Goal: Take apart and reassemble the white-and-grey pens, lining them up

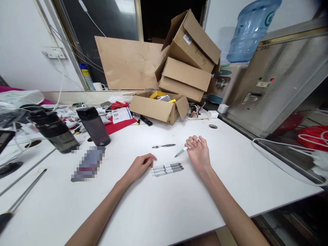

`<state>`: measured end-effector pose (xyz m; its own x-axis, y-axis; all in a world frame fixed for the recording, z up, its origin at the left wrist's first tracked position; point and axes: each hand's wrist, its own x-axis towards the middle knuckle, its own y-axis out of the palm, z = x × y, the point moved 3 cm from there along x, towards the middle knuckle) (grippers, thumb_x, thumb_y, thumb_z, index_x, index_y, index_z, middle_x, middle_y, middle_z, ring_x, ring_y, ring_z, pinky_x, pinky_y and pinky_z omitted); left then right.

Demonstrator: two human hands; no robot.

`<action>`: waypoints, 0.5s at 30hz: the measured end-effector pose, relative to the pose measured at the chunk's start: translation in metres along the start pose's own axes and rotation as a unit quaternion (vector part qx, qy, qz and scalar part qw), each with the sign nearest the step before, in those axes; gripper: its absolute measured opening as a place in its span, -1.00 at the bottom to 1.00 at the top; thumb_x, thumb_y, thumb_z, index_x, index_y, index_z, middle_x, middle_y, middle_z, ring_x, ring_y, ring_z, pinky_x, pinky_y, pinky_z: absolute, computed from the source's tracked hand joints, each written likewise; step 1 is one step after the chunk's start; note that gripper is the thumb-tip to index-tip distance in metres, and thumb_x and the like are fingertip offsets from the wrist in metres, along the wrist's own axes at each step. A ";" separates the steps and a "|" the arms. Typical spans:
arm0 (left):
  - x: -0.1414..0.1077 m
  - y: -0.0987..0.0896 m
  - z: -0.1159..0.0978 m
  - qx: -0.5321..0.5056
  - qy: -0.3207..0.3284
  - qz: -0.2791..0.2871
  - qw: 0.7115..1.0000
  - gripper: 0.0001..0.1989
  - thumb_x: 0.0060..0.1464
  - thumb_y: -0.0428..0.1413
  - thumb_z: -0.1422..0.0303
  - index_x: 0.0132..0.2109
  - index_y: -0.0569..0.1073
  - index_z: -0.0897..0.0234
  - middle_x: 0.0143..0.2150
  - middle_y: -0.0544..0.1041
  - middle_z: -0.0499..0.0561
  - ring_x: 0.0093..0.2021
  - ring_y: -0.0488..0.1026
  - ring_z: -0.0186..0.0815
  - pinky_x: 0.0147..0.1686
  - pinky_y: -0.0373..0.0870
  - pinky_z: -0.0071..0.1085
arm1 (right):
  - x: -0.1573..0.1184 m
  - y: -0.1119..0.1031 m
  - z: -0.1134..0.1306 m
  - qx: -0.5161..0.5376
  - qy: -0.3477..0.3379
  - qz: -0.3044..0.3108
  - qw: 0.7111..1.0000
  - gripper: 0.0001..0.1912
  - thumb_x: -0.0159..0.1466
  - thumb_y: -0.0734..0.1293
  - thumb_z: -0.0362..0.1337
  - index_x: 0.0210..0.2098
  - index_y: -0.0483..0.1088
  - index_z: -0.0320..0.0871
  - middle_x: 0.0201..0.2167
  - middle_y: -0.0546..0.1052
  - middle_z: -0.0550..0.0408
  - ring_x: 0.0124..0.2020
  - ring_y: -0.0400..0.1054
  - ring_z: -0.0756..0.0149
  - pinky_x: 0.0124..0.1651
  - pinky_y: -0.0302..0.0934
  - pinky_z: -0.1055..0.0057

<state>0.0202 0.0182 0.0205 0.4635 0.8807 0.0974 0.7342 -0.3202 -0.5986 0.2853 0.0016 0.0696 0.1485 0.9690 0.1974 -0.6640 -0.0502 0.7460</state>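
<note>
My right hand (198,153) is raised above the white table with its fingers closed around a pen (182,151). This pen has a white barrel and a grey front end, which points down and to the left. Several similar white and grey pens (167,169) lie side by side in front of me. At their left ends my left hand (140,166) rests on the table, loosely curled, its index finger reaching forward and nothing visible in it. Farther back lies a single dark, clear-barrelled pen (163,146), apart from both hands.
Two dark bottles (93,126) (55,131) stand at the left, near a blurred-out flat object (88,165) and a long metal-shafted tool (27,189). An open cardboard box (153,107) sits at the back with more boxes (186,77) stacked behind. A metal cabinet (276,78) bounds the right side.
</note>
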 end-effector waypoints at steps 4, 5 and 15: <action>0.001 0.002 0.000 0.008 -0.011 0.003 1.000 -0.66 0.30 -0.09 0.22 -0.07 0.55 0.23 -0.41 0.46 -0.10 -0.46 0.23 -0.32 -0.36 0.13 -0.42 | -0.001 0.001 0.001 0.050 0.022 0.017 0.998 -0.71 0.34 0.18 -0.25 -0.51 0.07 -0.10 -0.50 -0.07 0.23 -0.53 -0.09 0.35 -0.45 0.08 0.43; 0.001 0.002 0.000 0.009 -0.012 0.004 1.000 -0.66 0.30 -0.09 0.23 -0.07 0.55 0.23 -0.41 0.46 -0.10 -0.45 0.23 -0.32 -0.36 0.13 -0.42 | -0.001 0.001 0.001 0.058 0.025 0.021 0.998 -0.71 0.34 0.18 -0.26 -0.51 0.07 -0.10 -0.50 -0.08 0.23 -0.53 -0.10 0.36 -0.45 0.07 0.44; 0.001 0.001 0.002 0.002 -0.009 0.011 1.000 -0.66 0.29 -0.09 0.24 -0.07 0.54 0.23 -0.40 0.46 -0.09 -0.44 0.25 -0.31 -0.36 0.14 -0.42 | 0.001 -0.001 0.004 0.074 0.027 0.025 0.997 -0.70 0.35 0.16 -0.25 -0.51 0.07 -0.11 -0.49 -0.12 0.24 -0.53 -0.11 0.35 -0.45 0.10 0.46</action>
<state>0.0201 0.0193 0.0186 0.4711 0.8794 0.0692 0.7216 -0.3391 -0.6036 0.2890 0.0014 0.0713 0.0759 0.9760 0.2042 -0.5537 -0.1291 0.8227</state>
